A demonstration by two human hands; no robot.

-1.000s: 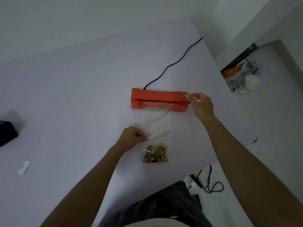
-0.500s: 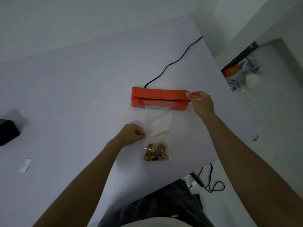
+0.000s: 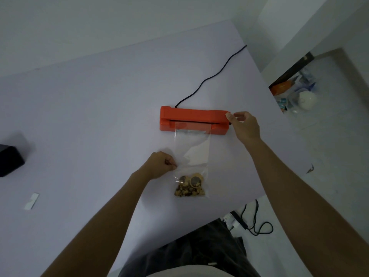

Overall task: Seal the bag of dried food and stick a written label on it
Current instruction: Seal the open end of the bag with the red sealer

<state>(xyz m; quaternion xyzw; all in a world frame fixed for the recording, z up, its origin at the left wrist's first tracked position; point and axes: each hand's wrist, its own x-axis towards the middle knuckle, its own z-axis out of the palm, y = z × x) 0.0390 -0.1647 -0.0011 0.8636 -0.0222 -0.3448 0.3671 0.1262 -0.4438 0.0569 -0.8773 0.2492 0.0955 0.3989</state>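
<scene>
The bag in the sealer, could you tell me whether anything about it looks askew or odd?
Slightly: the clear bag enters the orange sealer a bit slanted and creased across its middle. No dried food has spilled.

Bare table point(image 3: 99, 116) leftward; black box point(image 3: 10, 160) at far edge.

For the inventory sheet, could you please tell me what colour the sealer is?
The sealer is orange-red, clearest in the head view.

Clear bag point(image 3: 191, 156) flat, mouth in orange sealer point(image 3: 194, 116); dried food point(image 3: 189, 184) at bottom.
</scene>
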